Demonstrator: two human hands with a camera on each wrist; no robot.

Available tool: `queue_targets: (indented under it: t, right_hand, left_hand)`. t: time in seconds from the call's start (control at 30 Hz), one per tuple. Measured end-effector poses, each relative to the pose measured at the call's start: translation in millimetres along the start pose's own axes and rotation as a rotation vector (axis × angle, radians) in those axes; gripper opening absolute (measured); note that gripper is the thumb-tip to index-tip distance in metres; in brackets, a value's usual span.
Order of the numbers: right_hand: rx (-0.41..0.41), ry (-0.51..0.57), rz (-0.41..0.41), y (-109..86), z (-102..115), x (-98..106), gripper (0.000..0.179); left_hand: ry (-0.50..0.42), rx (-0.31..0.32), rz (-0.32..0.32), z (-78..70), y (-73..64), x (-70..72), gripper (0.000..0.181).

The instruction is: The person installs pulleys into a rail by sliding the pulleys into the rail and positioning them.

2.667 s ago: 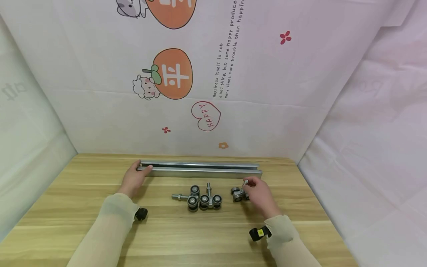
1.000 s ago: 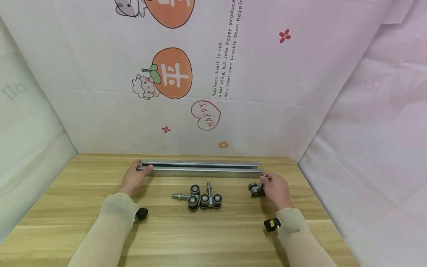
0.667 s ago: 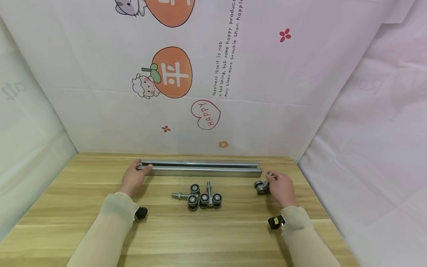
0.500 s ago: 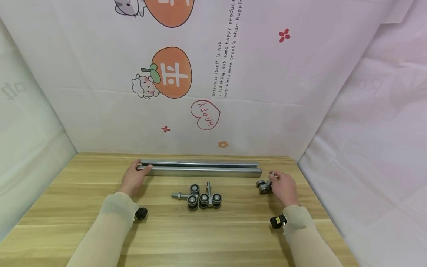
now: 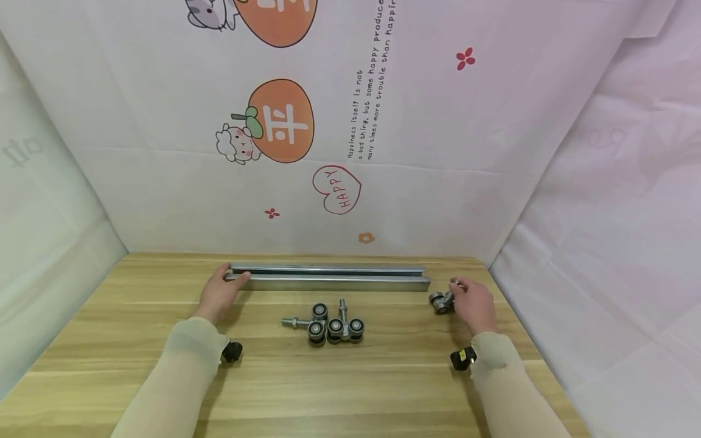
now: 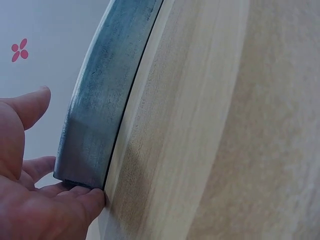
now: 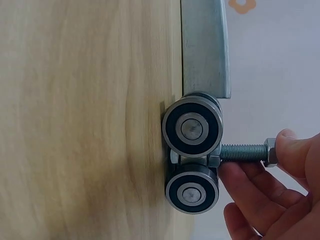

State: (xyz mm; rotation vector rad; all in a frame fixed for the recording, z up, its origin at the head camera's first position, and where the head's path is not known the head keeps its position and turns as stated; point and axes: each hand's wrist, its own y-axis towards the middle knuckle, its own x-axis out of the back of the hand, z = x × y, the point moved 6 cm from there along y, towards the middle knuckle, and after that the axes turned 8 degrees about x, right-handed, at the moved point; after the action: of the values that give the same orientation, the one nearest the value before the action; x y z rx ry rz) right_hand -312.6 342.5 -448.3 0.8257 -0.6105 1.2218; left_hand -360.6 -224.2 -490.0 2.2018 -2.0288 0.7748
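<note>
A grey metal C-shaped track (image 5: 334,283) lies along the back of the table with its slot facing up. My left hand (image 5: 218,295) is at its left end; in the left wrist view the fingertips (image 6: 92,200) touch the end face and the thumb stands off above it. My right hand (image 5: 475,304) pinches the bolt of a roller hanger (image 7: 192,129) near its nut, thumb on the nut and fingers behind the bolt. The bolt points up, wheels down by the table, just off the track's right end. Part of the hanger is hidden by the hand in the head view.
Two more roller hangers lie in front of the track, the left hanger (image 5: 316,328) with its bolt pointing left, the right hanger (image 5: 345,330) with its bolt pointing away. A white printed cloth (image 5: 416,201) hangs behind the wooden table (image 5: 328,389), with cloth walls at both sides.
My right hand has moved to the right with the roller hanger, from in front of the track to beyond its right end. The left hand and the other two hangers have stayed put.
</note>
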Motion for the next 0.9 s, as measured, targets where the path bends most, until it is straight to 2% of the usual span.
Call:
queue_targets:
  t: [0.2,0.47,0.7,0.9]
  right_hand:
    - [-0.01,0.015,0.012,7.3,-5.6,0.5,0.039]
    - [-0.001,-0.007,-0.016,16.8,-13.4,2.5,0.039]
    - [0.009,-0.01,-0.017,23.2,-15.8,1.6,0.041]
    - [0.013,-0.02,-0.018,28.5,-16.4,2.2,0.042]
  left_hand:
    - [-0.005,0.012,0.031,-3.4,-0.8,4.8,0.086]
    - [-0.039,0.01,0.049,-5.0,3.0,13.5,0.086]
    - [-0.122,-0.047,0.041,0.2,11.8,17.7,0.077]
    - [-0.13,-0.071,0.07,-1.6,13.7,15.4,0.067]
